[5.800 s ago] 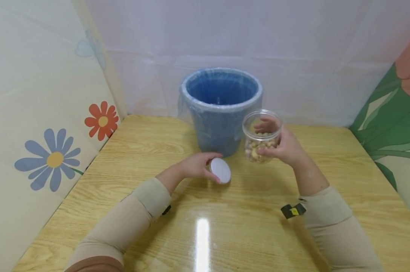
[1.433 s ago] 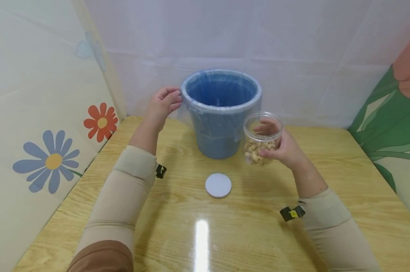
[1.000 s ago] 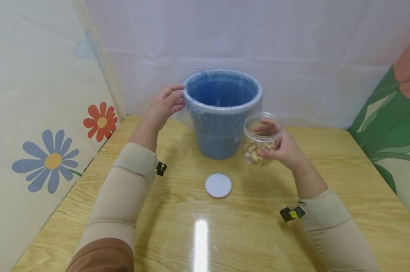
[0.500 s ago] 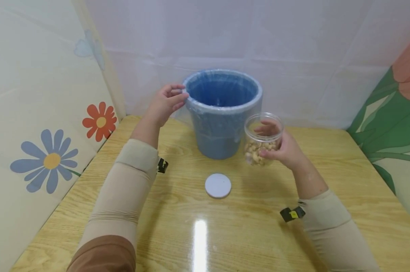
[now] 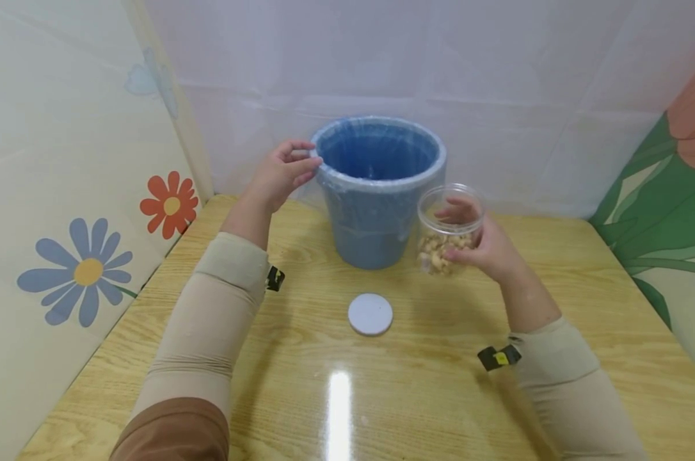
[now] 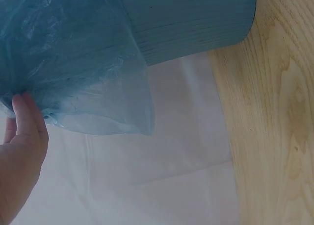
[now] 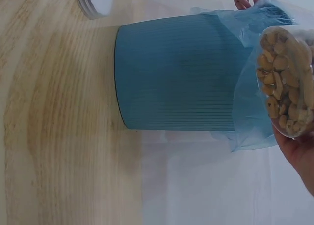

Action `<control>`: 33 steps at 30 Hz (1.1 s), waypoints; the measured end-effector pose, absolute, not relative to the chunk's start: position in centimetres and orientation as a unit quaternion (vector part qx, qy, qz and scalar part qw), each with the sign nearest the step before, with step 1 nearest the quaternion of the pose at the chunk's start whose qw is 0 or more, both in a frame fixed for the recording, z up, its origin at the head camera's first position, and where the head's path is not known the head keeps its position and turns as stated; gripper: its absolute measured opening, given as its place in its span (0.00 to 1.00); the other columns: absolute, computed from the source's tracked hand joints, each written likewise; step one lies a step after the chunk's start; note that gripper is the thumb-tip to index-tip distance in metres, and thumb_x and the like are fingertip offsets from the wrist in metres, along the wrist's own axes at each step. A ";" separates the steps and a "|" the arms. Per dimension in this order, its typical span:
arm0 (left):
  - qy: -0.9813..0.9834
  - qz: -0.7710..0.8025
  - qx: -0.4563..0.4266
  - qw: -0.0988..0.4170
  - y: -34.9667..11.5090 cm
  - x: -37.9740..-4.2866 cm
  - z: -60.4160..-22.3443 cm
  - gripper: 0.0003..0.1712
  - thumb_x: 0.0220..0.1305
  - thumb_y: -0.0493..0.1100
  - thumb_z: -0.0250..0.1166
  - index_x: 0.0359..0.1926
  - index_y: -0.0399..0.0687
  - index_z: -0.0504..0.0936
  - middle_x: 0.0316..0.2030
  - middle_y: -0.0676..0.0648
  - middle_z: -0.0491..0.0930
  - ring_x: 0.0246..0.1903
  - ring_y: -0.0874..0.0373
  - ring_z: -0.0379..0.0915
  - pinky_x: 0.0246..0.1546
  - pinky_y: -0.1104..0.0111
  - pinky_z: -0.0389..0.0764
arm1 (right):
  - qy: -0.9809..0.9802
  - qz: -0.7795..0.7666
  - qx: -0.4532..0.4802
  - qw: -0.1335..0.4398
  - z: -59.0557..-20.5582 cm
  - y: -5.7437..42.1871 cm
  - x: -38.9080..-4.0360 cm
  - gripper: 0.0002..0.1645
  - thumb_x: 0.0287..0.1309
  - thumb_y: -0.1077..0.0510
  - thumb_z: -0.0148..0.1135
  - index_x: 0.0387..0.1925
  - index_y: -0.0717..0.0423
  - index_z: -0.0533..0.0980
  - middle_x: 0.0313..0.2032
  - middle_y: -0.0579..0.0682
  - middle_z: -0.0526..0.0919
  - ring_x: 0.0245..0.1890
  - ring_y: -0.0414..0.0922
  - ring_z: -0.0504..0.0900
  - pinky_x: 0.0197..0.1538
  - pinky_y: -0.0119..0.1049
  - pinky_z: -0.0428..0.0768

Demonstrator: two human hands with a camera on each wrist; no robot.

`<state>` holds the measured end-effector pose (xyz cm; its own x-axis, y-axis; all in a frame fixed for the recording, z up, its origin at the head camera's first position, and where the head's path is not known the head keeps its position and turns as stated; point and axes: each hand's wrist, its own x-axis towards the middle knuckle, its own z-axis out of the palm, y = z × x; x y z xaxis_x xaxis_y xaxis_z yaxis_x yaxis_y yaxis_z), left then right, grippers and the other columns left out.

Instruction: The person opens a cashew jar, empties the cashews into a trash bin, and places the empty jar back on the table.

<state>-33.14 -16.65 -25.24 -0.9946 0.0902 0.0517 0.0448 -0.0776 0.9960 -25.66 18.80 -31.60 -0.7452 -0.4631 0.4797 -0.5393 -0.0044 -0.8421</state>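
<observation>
A blue trash bin (image 5: 370, 224) with a clear bluish bag (image 6: 113, 97) folded over its rim stands upright on the table. At the bin's left rim my left hand (image 5: 278, 174) grips the bagged edge; the left wrist view shows its fingers against the gathered plastic. My right hand (image 5: 491, 250) holds a clear, lidless jar (image 5: 451, 208) by its right side, upright and just right of the bin. Small tan nut-like pieces (image 7: 287, 83) fill its lower part. On the table in front of the bin lies a round white lid (image 5: 370, 314).
A light wood-grain table (image 5: 416, 397) carries everything, with a light reflection near its front. Behind the bin rises a pale sheet (image 5: 514, 115). Flower-printed panels (image 5: 94, 160) close in the left and right sides.
Earlier, my left hand held the white lid; the lid now lies on the table and that hand is at the bin's rim. Lately the jar has risen slightly and shifted right.
</observation>
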 end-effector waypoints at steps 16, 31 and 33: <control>0.687 0.724 0.047 0.023 -16.5 -32.8 -24.9 0.28 0.54 0.38 0.67 0.56 0.44 0.69 0.54 0.42 0.67 0.53 0.52 0.68 0.55 0.66 0.72 | -0.723 0.599 0.338 0.061 -29.2 20.4 -26.9 0.46 0.38 0.76 0.65 0.61 0.52 0.60 0.51 0.57 0.72 0.49 0.43 0.74 0.49 0.28 0.76; 0.673 0.738 0.037 0.026 -16.3 -32.8 -24.7 0.26 0.55 0.34 0.65 0.56 0.43 0.70 0.53 0.42 0.67 0.51 0.52 0.69 0.54 0.66 0.73 | -0.809 0.521 0.253 0.101 -25.8 21.6 -27.9 0.48 0.41 0.71 0.69 0.63 0.49 0.57 0.54 0.53 0.70 0.47 0.43 0.74 0.42 0.26 0.79; 0.672 0.739 0.035 0.027 -16.3 -32.8 -24.7 0.26 0.55 0.34 0.65 0.55 0.43 0.70 0.52 0.42 0.68 0.51 0.52 0.69 0.54 0.66 0.73 | -0.819 0.510 0.242 0.102 -25.4 21.8 -28.2 0.49 0.41 0.69 0.70 0.63 0.49 0.56 0.55 0.54 0.69 0.47 0.43 0.74 0.42 0.26 0.79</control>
<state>-32.80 -16.29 -24.68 -0.9960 0.0875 0.0157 0.0074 -0.0945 0.9955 -28.20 21.79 -25.37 -0.8619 -0.2918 0.4147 -0.5008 0.3620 -0.7862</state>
